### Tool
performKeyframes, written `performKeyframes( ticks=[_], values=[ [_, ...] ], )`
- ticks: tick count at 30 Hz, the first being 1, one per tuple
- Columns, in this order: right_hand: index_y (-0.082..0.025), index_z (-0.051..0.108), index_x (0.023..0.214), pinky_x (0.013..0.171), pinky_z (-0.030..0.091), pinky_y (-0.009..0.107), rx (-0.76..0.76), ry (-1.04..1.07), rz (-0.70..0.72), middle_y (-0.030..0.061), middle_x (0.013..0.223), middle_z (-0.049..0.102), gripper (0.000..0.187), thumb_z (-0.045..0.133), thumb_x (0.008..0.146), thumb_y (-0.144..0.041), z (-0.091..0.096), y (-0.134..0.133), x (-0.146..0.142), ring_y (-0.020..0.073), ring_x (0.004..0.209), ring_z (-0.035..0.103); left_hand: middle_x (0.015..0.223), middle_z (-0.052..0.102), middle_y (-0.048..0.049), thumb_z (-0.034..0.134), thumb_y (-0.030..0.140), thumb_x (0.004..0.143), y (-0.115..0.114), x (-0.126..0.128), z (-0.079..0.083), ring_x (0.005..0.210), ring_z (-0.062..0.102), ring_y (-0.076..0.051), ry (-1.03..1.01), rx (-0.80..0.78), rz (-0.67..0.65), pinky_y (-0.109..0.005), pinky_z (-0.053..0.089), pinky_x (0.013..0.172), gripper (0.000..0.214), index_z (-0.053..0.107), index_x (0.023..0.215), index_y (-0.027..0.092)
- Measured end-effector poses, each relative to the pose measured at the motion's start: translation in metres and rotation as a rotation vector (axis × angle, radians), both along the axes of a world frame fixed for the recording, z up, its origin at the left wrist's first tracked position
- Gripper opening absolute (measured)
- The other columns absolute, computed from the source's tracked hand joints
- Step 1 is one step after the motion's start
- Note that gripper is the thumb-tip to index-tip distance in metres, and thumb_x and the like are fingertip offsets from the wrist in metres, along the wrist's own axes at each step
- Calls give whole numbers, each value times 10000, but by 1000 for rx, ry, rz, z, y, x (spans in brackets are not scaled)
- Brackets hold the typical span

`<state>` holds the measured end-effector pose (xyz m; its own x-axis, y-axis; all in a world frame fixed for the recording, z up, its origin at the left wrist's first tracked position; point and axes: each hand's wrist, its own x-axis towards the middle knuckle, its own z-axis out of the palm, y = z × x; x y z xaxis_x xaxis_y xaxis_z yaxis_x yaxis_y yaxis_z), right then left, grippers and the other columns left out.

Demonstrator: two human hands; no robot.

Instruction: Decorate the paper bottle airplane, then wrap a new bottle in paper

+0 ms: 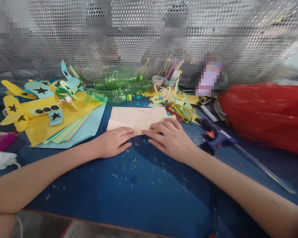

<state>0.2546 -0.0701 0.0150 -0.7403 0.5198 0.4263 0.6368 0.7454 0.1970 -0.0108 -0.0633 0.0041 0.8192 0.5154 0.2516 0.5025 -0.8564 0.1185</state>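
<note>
A pale pink sheet of paper (139,115) lies on the blue table (129,198), its near edge under my fingers. It looks folded, with layers showing at both sides. My left hand (115,142) rests flat on its near left corner, fingers stretched toward the middle. On the near right part lies my right hand (172,138), palm down with the fingers spread. Neither hand grips anything. The fingers cover part of the near edge.
Yellow paper planes (32,110) and coloured sheets (72,129) lie left. Behind are green plastic bottles (124,79) and paper strips (178,105). A glue gun (220,135) with a long glue stick (265,168) and a red plastic bag (265,115) sit right. A perforated metal panel (139,39) stands behind.
</note>
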Motion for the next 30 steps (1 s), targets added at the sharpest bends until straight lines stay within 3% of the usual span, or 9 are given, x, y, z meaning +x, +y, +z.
performKeyframes(
  ticks=[5, 10, 17, 24, 30],
  values=[
    [-291, 541, 1358, 1018, 299, 446, -42, -65, 8, 69, 1130, 648, 400, 412, 988, -370, -8, -7, -7, 243, 1062, 519, 1315, 575, -160, 365, 310, 1002, 2, -2, -2, 1211, 542, -254, -27, -44, -25, -421, 445, 1064, 405, 535, 1297, 90],
    [-292, 561, 1344, 987, 326, 437, -79, -63, 11, 77, 1113, 647, 398, 389, 994, -371, -7, -5, -5, 240, 1053, 523, 1312, 576, -145, 364, 282, 999, 4, -2, -4, 1197, 546, -249, -42, -33, -45, -428, 448, 1054, 382, 559, 1292, 131],
    [-272, 605, 1297, 1021, 317, 454, -62, -67, 11, 72, 1118, 651, 378, 423, 982, -376, -9, -5, -6, 251, 1060, 522, 1330, 558, -159, 351, 290, 1006, 3, -3, -2, 1215, 529, -261, -26, -61, -43, -430, 433, 1070, 412, 531, 1321, 95],
    [-198, 709, 1101, 1006, 355, 461, 6, -21, 72, 81, 966, 680, 304, 499, 950, -357, -1, -2, -3, 243, 976, 547, 1330, 556, -152, 359, 293, 1004, 2, -3, -2, 1221, 523, -256, -41, -92, -39, -441, 429, 1070, 396, 534, 1318, 127],
    [-199, 732, 851, 949, 410, 403, 39, -51, 164, 48, 793, 675, 276, 492, 954, -287, 8, 7, 6, 193, 834, 571, 1329, 560, -153, 359, 292, 1007, 2, -3, -1, 1224, 523, -254, -54, -98, -40, -436, 425, 1076, 399, 537, 1317, 115]
  ],
)
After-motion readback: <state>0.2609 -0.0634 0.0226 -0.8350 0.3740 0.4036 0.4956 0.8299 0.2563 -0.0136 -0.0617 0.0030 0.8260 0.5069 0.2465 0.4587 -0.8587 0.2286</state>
